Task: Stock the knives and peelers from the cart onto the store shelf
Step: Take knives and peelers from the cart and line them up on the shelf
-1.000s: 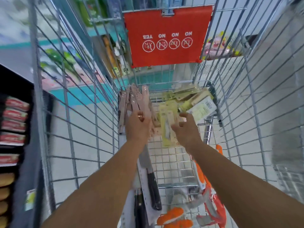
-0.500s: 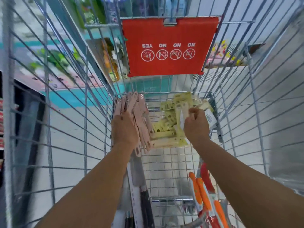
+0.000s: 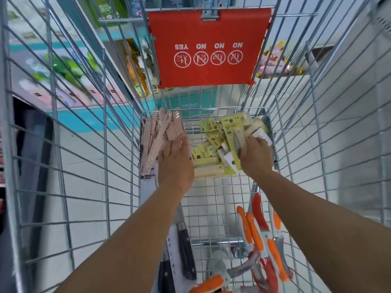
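Note:
Both my arms reach deep into a wire shopping cart [image 3: 118, 157]. At its far end lies a stack of pink packaged knives [image 3: 157, 134] on the left and a heap of yellow packaged peelers [image 3: 213, 144] on the right. My left hand [image 3: 175, 163] reaches over the pink stack's right edge; its fingers are hidden, so its hold is unclear. My right hand [image 3: 256, 155] grips a cream-handled yellow pack [image 3: 237, 132] at the heap's right side.
Black-handled knives on white cards [image 3: 184, 250] lie near me on the cart floor, and orange-handled knives [image 3: 260, 235] lie to their right. A red child-seat flap [image 3: 209, 47] hangs at the cart's far end. Store shelves [image 3: 63, 77] show through the left wall.
Both hands have shifted right inside the cart. My right hand has moved from the middle of the yellow heap to its right side and closed on a pack.

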`<state>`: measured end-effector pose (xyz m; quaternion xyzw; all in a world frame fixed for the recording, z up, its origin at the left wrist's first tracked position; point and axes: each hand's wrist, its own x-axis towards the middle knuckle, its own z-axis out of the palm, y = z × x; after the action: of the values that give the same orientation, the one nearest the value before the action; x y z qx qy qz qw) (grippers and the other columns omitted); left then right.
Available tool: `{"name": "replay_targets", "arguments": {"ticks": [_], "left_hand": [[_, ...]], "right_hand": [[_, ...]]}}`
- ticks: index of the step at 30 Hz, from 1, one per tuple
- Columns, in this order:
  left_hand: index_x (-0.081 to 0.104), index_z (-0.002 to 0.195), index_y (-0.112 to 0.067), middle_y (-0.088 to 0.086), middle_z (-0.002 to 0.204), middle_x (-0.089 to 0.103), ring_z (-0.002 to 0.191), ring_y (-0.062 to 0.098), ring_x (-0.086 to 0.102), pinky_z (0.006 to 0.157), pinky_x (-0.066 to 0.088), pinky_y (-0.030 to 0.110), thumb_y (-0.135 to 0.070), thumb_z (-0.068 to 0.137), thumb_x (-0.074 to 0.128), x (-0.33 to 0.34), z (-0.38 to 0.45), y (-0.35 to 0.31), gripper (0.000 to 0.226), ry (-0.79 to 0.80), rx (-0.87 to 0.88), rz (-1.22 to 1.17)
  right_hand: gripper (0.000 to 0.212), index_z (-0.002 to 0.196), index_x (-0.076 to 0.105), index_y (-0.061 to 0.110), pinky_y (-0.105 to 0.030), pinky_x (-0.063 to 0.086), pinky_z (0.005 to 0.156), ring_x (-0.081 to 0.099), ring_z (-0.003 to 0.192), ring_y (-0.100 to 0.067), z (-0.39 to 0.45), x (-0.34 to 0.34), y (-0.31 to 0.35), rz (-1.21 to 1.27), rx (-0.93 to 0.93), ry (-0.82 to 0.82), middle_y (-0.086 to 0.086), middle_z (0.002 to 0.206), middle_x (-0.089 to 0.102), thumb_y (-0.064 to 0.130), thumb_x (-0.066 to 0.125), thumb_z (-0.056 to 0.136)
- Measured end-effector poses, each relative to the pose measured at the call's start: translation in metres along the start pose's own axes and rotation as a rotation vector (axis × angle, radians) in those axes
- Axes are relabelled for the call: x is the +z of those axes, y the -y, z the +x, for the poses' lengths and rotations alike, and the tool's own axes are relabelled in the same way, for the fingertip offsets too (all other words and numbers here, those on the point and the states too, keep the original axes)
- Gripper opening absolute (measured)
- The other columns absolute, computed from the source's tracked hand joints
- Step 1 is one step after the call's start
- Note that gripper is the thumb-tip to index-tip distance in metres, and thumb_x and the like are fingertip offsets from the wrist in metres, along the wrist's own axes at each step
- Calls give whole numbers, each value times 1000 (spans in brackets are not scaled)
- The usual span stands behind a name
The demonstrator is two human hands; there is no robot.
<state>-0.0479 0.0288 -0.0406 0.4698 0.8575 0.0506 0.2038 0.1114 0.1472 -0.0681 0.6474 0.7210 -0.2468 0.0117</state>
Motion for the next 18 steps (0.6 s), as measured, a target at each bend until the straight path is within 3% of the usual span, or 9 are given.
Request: {"name": "replay_targets", "arguments": {"ticks": [4,7,10,15,18], "left_hand": [[7,153,-23,0,159,11,144,24,9,120,13,41,-16,97,45,7,-20,-11,67,-1,38,-99],[13,152,-22,0,156,16,143,23,14,117,22,43,-20,98,46,16,-48,-23,64,80,44,-199],[16,151,-23,0,155,19,143,20,18,115,25,39,-17,97,47,32,-77,-38,63,199,160,-226],[15,152,-25,-1,158,14,143,21,19,114,25,35,-13,97,48,60,-102,-55,65,355,406,-40],[6,153,-23,-1,161,1,147,23,9,116,19,38,1,92,46,67,-103,-64,76,417,563,135]], "right_hand": [[51,146,32,11,-41,30,108,33,135,-28,-26,-11,-6,146,-22,-18,-11,149,34,23,43,98],[41,136,45,10,-33,44,89,50,116,-28,-56,-14,-21,279,-58,-11,-11,128,52,15,43,95],[34,126,50,9,-23,33,76,54,107,-26,-89,-11,-40,297,32,39,-7,117,57,9,40,94],[25,117,54,12,-32,43,78,58,105,-29,-134,4,-68,150,152,166,-8,115,59,23,51,94],[27,111,58,12,-36,46,83,59,102,-31,-149,14,-82,76,121,162,-9,109,63,10,45,86]]}}
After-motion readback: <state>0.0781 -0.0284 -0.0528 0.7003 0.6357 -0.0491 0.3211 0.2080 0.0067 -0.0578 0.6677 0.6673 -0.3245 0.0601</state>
